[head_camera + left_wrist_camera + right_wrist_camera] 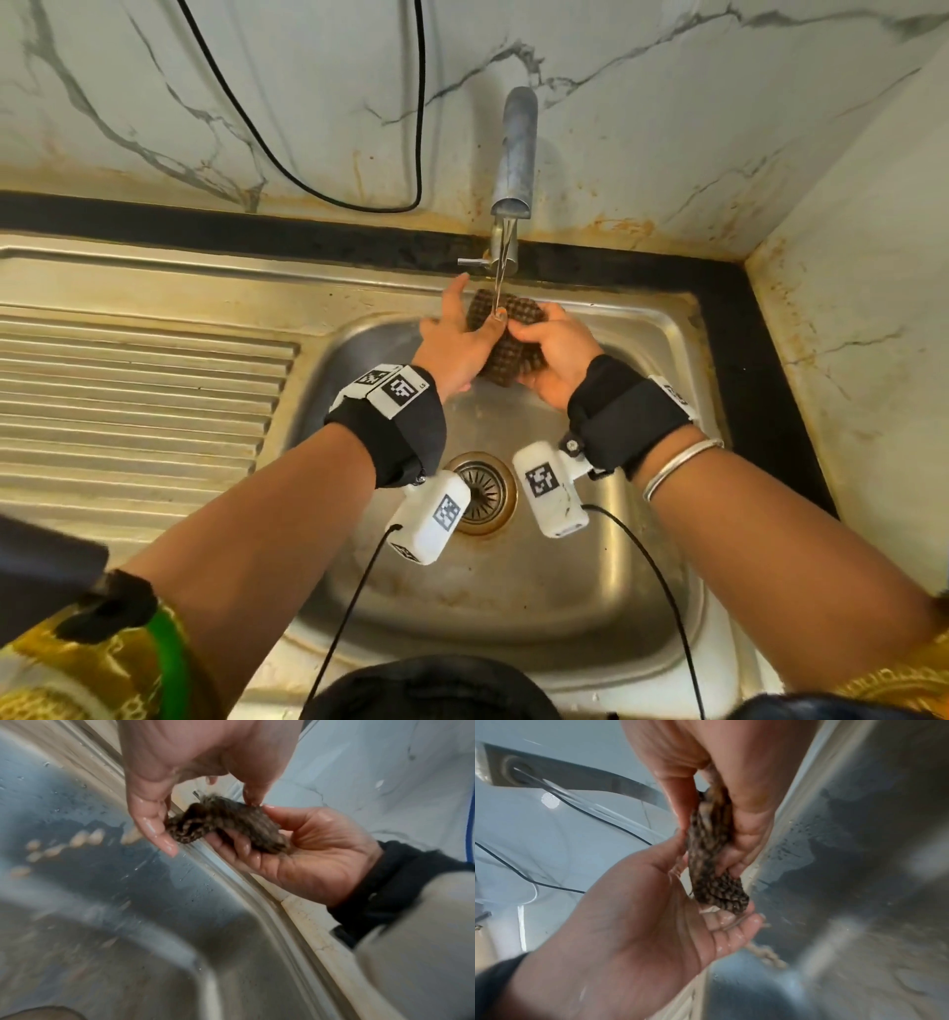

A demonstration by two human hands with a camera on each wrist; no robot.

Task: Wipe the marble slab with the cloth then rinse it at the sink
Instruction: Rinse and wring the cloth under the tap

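A brown waffle-weave cloth (513, 354) hangs bunched between both hands under the thin stream of water (500, 277) from the steel tap (516, 149). My right hand (554, 354) grips its right side, fingers curled round it (308, 852) (731, 770). My left hand (452, 344) lies against the left side with straight wet fingers and the thumb on the cloth's top edge. In the right wrist view the left hand's palm (641, 923) is flat under the cloth (713, 878). The cloth (226, 821) sits above the sink basin (513, 591).
The drain (480, 493) is below my wrists. A ribbed draining board (128, 401) lies to the left. Veined marble wall (667, 103) rises behind and on the right, with rust stains low down. A black cable (308, 154) loops on the wall. The tap lever (472, 262) sticks out left.
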